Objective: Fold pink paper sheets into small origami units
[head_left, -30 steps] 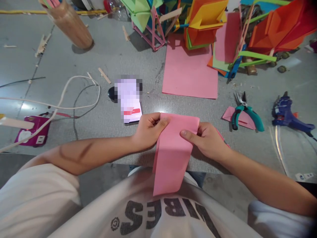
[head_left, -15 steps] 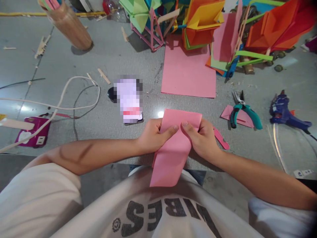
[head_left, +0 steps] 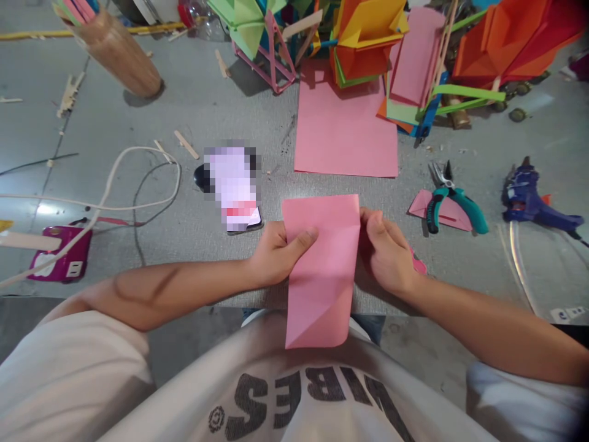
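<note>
A folded sheet of pink paper (head_left: pixel 324 270) stands between my hands at the table's front edge, its lower end hanging over my shirt. My left hand (head_left: pixel 280 252) is closed on its left side, thumb on the front face and the other fingers hidden behind. Just off the right edge is my right hand (head_left: pixel 389 252), thumb lifted from the paper and fingers loosely bent; its fingertips are close to the edge, and I cannot tell if they touch it. Behind the right wrist, a pink tool (head_left: pixel 419 264) shows in part.
Pliers (head_left: pixel 453 202) lie on a folded pink piece, with a blue glue gun (head_left: pixel 529 199) farther right. A pink sheet (head_left: pixel 345 144) lies ahead, below colourful paper shapes (head_left: pixel 368 37). A phone (head_left: pixel 237 190), white cable (head_left: pixel 113 175) and bamboo cup (head_left: pixel 122 58) are leftward.
My right hand has let go of the paper's right side and moved slightly off it. In my left hand the paper has shifted left and turned more upright, showing a wider face.
</note>
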The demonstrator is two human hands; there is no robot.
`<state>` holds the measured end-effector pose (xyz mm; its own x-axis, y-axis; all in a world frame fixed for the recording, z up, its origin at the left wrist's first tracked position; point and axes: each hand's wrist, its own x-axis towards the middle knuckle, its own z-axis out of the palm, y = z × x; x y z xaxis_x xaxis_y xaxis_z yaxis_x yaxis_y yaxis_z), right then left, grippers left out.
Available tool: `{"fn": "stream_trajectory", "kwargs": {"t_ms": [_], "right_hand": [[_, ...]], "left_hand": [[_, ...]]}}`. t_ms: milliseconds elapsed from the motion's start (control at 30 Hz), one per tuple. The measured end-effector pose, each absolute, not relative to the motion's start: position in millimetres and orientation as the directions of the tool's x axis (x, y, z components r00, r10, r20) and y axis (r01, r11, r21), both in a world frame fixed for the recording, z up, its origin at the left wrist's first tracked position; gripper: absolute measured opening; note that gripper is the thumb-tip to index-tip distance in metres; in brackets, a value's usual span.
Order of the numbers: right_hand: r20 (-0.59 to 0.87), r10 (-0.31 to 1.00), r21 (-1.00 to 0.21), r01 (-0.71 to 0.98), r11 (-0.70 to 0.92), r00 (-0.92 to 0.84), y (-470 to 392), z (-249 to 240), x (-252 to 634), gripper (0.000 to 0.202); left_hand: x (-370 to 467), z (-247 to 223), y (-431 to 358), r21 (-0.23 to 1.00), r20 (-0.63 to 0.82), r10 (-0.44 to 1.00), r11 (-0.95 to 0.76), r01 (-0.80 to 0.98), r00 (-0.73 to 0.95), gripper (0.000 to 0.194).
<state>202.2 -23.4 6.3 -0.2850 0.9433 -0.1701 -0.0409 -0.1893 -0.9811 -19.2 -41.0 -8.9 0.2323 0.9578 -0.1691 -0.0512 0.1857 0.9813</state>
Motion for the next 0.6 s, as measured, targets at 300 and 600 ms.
{"fn": "stream_trajectory", "kwargs": {"t_ms": [300,600], "right_hand": [[-0.133,0.952,-0.990,-0.006,-0.140,-0.276,-20.9,5.4,212.1,0.052],[-0.098,0.976,-0.978,0.199,-0.059,-0.194,-18.2,18.3,208.9,0.066]], "left_hand": [[-21.8,-6.9,-41.2,0.984,-0.153,0.961,0.169,-0.051,0.228,0.066],[-23.8,-11.8,-42.7,0.991,-0.103,0.964,0.119,-0.055,0.245,0.071]]}}
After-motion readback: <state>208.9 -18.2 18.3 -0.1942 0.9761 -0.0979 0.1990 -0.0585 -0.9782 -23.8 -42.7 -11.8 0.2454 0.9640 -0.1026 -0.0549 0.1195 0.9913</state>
